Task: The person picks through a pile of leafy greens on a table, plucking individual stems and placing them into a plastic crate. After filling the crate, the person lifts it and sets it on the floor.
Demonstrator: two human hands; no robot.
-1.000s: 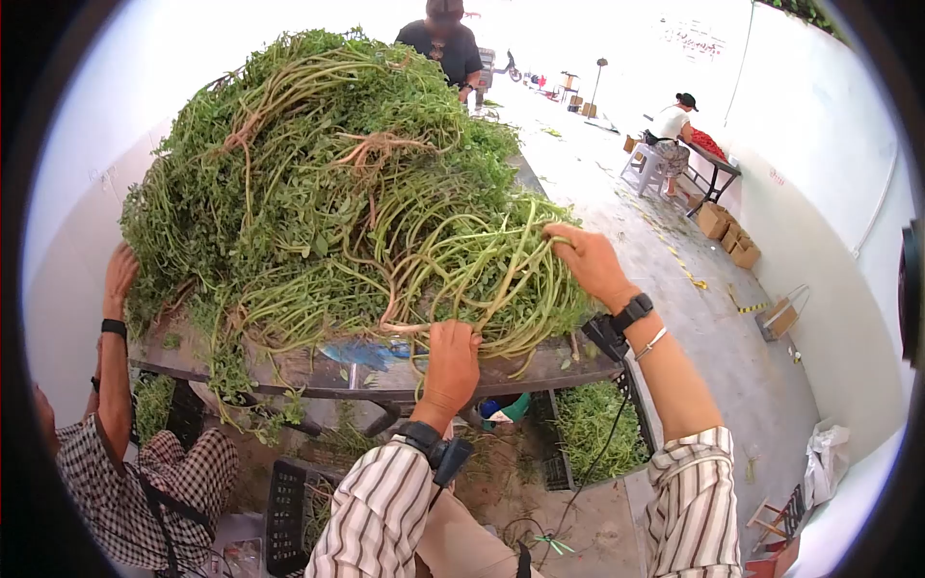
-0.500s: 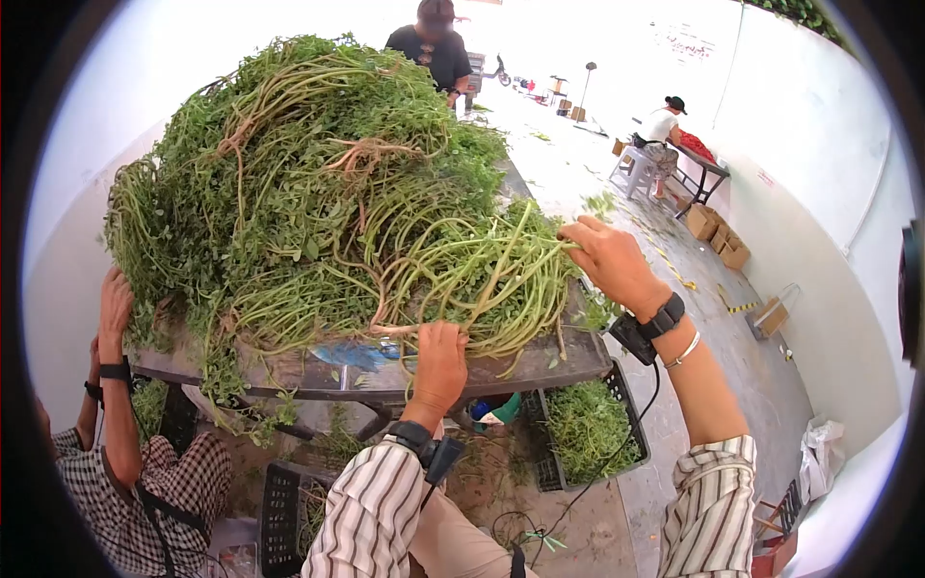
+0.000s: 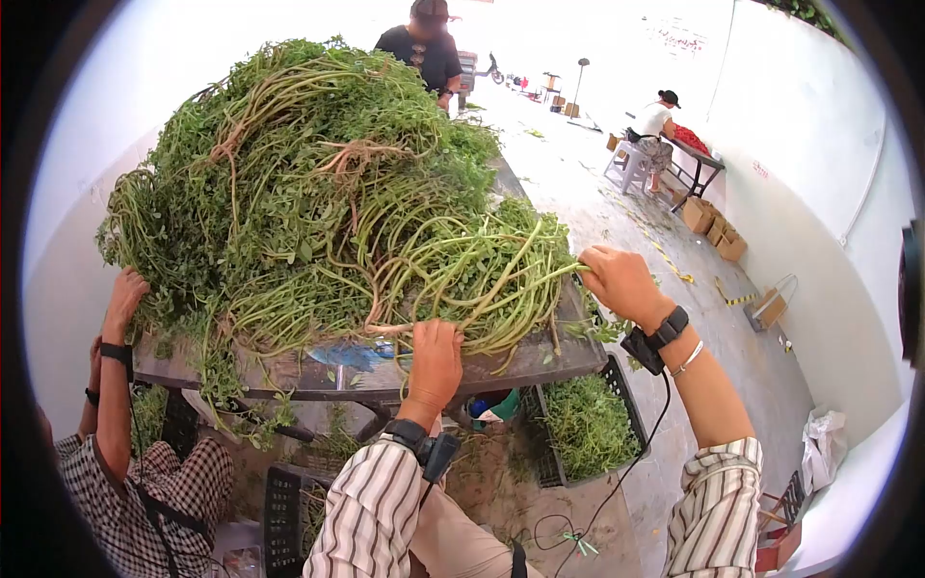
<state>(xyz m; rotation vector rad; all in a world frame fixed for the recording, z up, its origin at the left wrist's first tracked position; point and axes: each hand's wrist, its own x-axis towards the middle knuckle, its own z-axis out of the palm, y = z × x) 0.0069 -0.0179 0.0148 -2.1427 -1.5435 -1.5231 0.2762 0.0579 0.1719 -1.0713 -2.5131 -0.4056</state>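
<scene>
A big heap of leafy green plants (image 3: 289, 183) with long, pale green stems and some reddish-brown roots covers the dark table (image 3: 289, 378). At the table's front edge my left hand (image 3: 436, 361) is closed, its fingers over the lower end of the stems beside a thick pale root (image 3: 387, 328). What exactly it grips is hidden behind the fingers. My right hand (image 3: 624, 281) is closed at the right side of the heap, pinching the end of a long green stem (image 3: 549, 277) that runs left into the pile. Leafy tips hang below that hand.
Below the table stand a black crate of greens (image 3: 590, 424) and another black crate (image 3: 282, 515). A co-worker in a checkered shirt (image 3: 116, 511) reaches into the heap at left; another person (image 3: 424, 53) stands behind it. A seated person (image 3: 653, 125) works at a far table.
My right hand has moved slightly right and down, with the stem still in its fingers. My left hand stays nearly in place. The co-worker's hand at left has shifted a little right.
</scene>
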